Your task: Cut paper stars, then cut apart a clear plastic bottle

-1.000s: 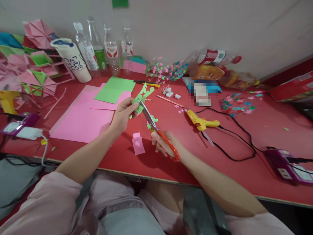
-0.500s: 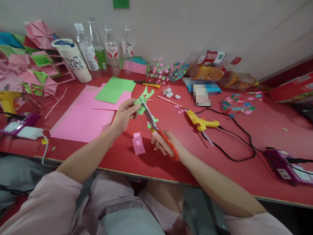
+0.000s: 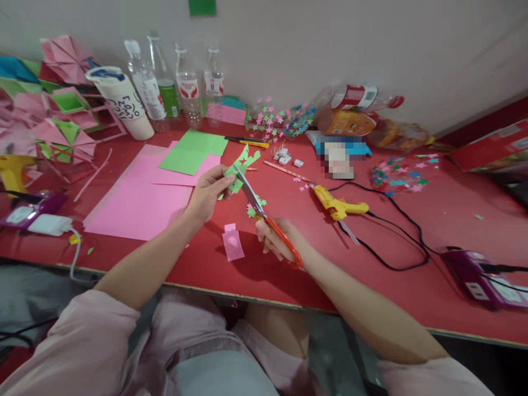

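Green paper scrap (image 3: 243, 164): held in the air over the middle of the worktop (image 3: 412, 258), outline ragged and cut into. We note the left hand (image 3: 208, 192) on its left, fingers (image 3: 220, 175) pinched together on the scrap's left edge. The right hand (image 3: 275, 240) sits nearer, its fingers closed through the orange handles of the scissors (image 3: 249, 192). The blades run far-left and meet the scrap; whether they are parted we cannot tell.

Done, by our reading: a few small green stars (image 3: 250, 212) lie on the worktop under the blades, with a pink offcut (image 3: 233, 243) just near-left of them. A larger heap of coloured stars (image 3: 282, 118) sits far, by the wall.

Left, by our reading: the scrap has only a little uncut area. A whole green sheet (image 3: 193, 148) and pink sheets (image 3: 138, 201) lie flat to the left, touched by neither hand. A yellow glue gun (image 3: 340, 204) rests right of the scissors, apart from both hands.
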The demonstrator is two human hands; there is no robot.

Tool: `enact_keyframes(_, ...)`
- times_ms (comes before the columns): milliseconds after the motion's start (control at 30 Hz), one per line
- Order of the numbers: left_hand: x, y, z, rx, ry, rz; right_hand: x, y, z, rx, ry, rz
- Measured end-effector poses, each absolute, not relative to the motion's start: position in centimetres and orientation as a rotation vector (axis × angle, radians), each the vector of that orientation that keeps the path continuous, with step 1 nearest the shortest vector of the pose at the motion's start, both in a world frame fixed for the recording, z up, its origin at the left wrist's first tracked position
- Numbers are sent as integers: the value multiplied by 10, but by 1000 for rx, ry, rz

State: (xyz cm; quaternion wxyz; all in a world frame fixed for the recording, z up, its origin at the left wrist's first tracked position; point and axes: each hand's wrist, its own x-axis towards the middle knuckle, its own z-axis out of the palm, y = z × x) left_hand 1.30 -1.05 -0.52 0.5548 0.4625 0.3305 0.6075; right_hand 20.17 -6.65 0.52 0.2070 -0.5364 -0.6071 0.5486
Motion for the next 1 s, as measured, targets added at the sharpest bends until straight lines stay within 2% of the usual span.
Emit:
enact_keyframes(733, 8, -9, -1, 983, 805, 1483, 202, -57, 0, -1608, -1661, 1539)
enact_keyframes(1000, 11, -11, 1, 854, 748, 1304, 202, -61, 1, -1503, -1619, 1476)
